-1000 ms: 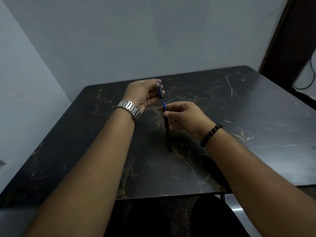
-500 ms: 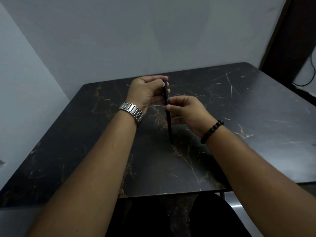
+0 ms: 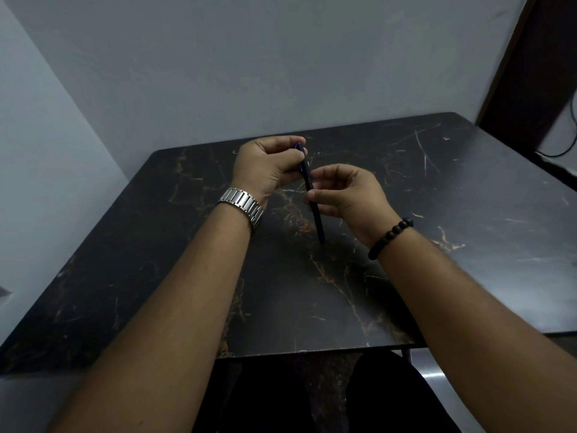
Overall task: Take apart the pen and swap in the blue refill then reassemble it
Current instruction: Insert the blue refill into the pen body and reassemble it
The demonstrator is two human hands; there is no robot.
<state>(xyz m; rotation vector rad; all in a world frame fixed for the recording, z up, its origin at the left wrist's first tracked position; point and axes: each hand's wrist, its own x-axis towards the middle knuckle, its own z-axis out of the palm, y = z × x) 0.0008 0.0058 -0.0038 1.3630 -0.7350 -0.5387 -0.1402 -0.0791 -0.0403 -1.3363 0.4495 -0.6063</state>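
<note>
A dark blue pen (image 3: 313, 204) is held above the black marble table (image 3: 468, 214), slanting from its upper end at my left hand down toward me. My left hand (image 3: 268, 165) pinches the pen's top end, where a blue cap or end piece shows between thumb and fingers. My right hand (image 3: 346, 192) holds the barrel near its middle with thumb and fingertips. The pen looks joined into one piece; its lower tip hangs free above the table. No separate refill is visible.
A silver watch (image 3: 242, 204) is on my left wrist and a black bead bracelet (image 3: 390, 237) on my right. Grey walls stand behind the table. A dark door frame and a cable (image 3: 562, 151) are at the far right.
One second ago my left hand held a small blue piece apart from the barrel in my right hand. The two have come together, and the pen is now one piece between both hands.
</note>
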